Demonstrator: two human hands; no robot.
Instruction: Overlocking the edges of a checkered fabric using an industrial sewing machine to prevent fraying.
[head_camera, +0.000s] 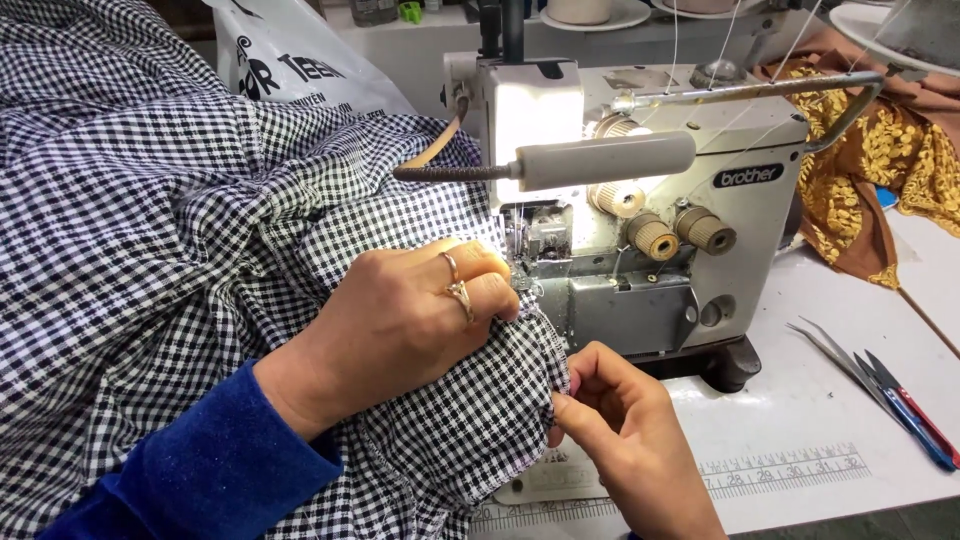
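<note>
Checked black-and-white fabric (180, 230) lay heaped across the left of the desk (800, 420) and ran up to the presser foot (522, 275) of the white overlock sewing machine (640, 200).

Left hand (400, 325), two rings on it, rested flat, fingers curled down, pressing the cloth just in front of the foot; it pinned the fabric rather than gripped it. Right hand (615, 420) was closed in a pinch on the fabric's edge (553, 385), just below and to the right of the foot, holding that edge taut.

Judged step: feeding the raw edge through the machine, left hand steering, right hand aligning. The needle area was too bright and crowded to tell whether stitching was under way.

Next move, by judgement, called for keeping the edge straight to the foot, left fingertips kept clear of the blade and needles, bulk eased forward evenly.

Also on the desk: tweezers (835, 350) and blue-and-red thread snips (910, 410), well to the right; printed ruler strip (780, 470) along the front; brown gold-embroidered cloth (870, 170) behind.
</note>
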